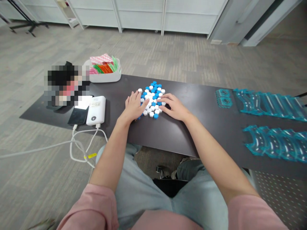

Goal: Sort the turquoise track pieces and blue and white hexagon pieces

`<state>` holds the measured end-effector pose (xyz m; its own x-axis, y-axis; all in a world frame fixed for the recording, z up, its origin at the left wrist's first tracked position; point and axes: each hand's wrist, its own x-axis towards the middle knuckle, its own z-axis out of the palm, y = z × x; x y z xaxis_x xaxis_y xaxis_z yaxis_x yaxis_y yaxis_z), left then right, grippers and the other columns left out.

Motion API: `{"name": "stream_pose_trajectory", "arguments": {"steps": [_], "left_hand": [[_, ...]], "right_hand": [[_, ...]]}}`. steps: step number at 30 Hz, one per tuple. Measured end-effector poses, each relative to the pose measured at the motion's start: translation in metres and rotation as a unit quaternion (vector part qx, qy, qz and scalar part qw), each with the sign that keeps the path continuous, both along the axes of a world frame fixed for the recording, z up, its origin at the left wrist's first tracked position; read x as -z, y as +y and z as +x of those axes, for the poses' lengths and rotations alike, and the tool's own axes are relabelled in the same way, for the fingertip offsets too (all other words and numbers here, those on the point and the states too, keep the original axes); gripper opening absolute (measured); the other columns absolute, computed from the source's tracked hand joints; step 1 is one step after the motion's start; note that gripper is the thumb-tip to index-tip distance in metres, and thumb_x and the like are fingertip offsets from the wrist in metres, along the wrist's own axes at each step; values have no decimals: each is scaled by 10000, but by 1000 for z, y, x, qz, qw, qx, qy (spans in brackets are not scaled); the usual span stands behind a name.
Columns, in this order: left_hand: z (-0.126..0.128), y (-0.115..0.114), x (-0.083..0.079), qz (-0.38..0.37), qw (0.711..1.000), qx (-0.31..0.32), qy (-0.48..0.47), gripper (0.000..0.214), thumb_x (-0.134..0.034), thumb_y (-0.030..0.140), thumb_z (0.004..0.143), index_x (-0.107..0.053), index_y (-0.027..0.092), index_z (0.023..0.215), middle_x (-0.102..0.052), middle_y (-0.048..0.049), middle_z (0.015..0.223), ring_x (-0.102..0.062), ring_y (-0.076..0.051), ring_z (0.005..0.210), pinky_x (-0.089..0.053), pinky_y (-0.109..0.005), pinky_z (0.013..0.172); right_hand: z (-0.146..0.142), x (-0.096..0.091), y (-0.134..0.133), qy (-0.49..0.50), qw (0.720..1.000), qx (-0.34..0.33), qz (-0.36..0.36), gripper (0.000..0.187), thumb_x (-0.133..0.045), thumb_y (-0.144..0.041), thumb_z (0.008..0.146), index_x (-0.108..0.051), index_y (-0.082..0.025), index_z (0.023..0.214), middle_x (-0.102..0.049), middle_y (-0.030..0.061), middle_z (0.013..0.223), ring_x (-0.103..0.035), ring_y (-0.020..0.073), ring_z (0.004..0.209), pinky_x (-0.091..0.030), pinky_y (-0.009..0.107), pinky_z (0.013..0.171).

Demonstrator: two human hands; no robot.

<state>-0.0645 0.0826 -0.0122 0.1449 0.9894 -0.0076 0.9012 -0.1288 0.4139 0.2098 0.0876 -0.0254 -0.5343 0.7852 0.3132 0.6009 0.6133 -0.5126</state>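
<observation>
Many blue and white hexagons (153,99): are lying clustered at twelve o'clock on the tabletop (163,135)
Left hand (134,106): is resting spread at their nine o'clock edge
Right hand (176,107): is arching, loosely spread, at three o'clock

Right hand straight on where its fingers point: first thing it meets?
Most likely the blue and white hexagonal pieces; the right hand is at their edge, though exact contact is hard to judge.

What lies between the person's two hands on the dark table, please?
In the head view, a cluster of blue and white hexagonal pieces lies between the left hand and the right hand.
</observation>
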Motion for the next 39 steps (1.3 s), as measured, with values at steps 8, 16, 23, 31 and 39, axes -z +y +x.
{"name": "stream_pose_trajectory", "arguments": {"steps": [8, 16, 23, 31, 39], "left_hand": [[26, 2, -2, 4, 999, 52, 4, 888, -548, 662, 1099, -373, 166, 1815, -318, -219, 1901, -256, -469, 1772, -225, -659, 1423], [17, 11, -9, 13, 1000, 13, -4, 650, -527, 471, 1117, -511, 257, 1731, -501, -172, 1752, -445, -430, 1616, -365, -622, 1353], [21, -7, -26, 61, 998, -10, -20, 498, -620, 469, 1094, -629, 307, 1565, -567, -151, 1601, -496, -432, 1501, -401, -643, 1283], [47, -26, -36, 76, 996, 29, -38, 264, -615, 409, 1116, -766, 262, 1275, -703, -113, 1388, -576, -368, 1355, -370, -570, 1221], [46, -24, -36, 114, 989, 16, -92, 147, -682, 345, 1070, -768, 274, 1165, -779, -84, 1301, -655, -320, 1261, -404, -510, 1162]], "right_hand": [[3, 5, 1, 19, 1000, -8, -7, 423, -656, -533, 1118, -778, -317, 1461, -615, 134, 1567, -623, 341, 1416, -518, 570, 1260], [20, -2, 1, 44, 998, 11, -32, 384, -667, -504, 1105, -797, -284, 1392, -618, 129, 1429, -659, 292, 1237, -575, 502, 1164], [37, -7, 4, 54, 996, 35, -54, 380, -694, -510, 1094, -811, -287, 1378, -639, 102, 1362, -649, 223, 994, -623, 406, 925], [40, -8, 5, 51, 997, 1, -51, 338, -700, -533, 1106, -882, -309, 1281, -648, 94, 1266, -659, 242, 1066, -623, 412, 949], [56, 0, 11, 86, 995, 15, -41, 288, -745, -535, 1091, -905, -339, 1230, -662, 82, 1200, -659, 225, 999, -612, 391, 898]]}}
